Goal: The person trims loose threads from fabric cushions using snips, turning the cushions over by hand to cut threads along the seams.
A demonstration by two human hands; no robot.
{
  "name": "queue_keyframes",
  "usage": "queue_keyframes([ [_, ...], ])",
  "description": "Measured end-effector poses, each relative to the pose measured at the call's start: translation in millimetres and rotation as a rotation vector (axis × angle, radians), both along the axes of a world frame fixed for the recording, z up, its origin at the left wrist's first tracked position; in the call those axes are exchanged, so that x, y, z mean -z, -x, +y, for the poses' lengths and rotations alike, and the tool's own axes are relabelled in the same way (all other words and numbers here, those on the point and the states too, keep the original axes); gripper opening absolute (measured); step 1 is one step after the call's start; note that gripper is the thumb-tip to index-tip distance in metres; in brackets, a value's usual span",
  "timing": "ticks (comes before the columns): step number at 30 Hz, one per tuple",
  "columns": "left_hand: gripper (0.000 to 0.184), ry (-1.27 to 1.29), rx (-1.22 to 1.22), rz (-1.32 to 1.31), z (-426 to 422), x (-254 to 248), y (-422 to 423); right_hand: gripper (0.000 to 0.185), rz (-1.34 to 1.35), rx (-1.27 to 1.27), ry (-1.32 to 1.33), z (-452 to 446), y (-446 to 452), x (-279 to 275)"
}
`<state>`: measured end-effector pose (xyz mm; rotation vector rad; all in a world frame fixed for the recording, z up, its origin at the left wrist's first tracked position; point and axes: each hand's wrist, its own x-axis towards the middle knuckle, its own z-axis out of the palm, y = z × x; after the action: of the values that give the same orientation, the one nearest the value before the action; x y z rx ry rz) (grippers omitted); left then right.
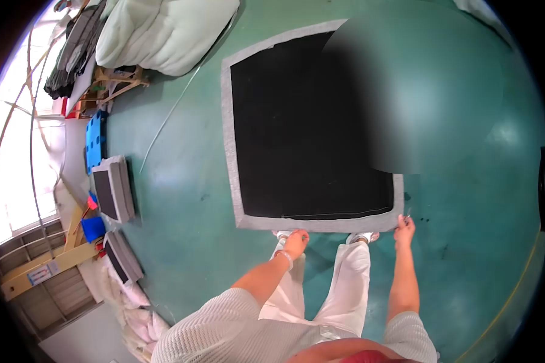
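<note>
A large upholstered panel (312, 133) lies before me, black cloth in its middle and a grey fabric border all round. A blurred patch hides its upper right part. My left hand (295, 243) is just below the panel's near edge, fingers curled; whether it touches the edge, or what is in it, I cannot make out. At the near right corner is my right hand (405, 231), closed with fingers bent in beside the grey border. Whatever it holds is too small to name.
Grey upholstered pieces (122, 189) stand along the left, near a blue plastic piece (95, 142) and a blue bin (93, 230). A pale padded bundle (163, 36) sits at upper left by a wooden frame (124, 81). Green floor (181, 254) surrounds the panel.
</note>
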<state>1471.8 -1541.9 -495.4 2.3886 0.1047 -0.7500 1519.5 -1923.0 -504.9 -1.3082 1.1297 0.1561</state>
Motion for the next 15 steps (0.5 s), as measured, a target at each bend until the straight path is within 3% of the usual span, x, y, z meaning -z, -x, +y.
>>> queue_keyframes([
  [3,0.009,0.08,-0.155,0.216,7.8,-31.7,-5.6,0.018,-0.009,0.021,-0.033,46.1,8.1,-41.1],
  [5,0.012,0.082,-0.066,-0.012,14.7,-56.0,-1.1,0.017,0.011,-0.012,-0.048,80.7,9.5,-87.3],
  [9,0.018,0.198,-0.122,0.016,23.2,-123.6,-14.5,0.016,-0.026,0.04,-0.143,144.1,7.1,-150.3],
  [15,0.049,0.003,0.039,-0.392,63.6,-220.0,-36.5,0.015,-0.148,-0.007,-0.199,240.8,-26.4,-238.5],
])
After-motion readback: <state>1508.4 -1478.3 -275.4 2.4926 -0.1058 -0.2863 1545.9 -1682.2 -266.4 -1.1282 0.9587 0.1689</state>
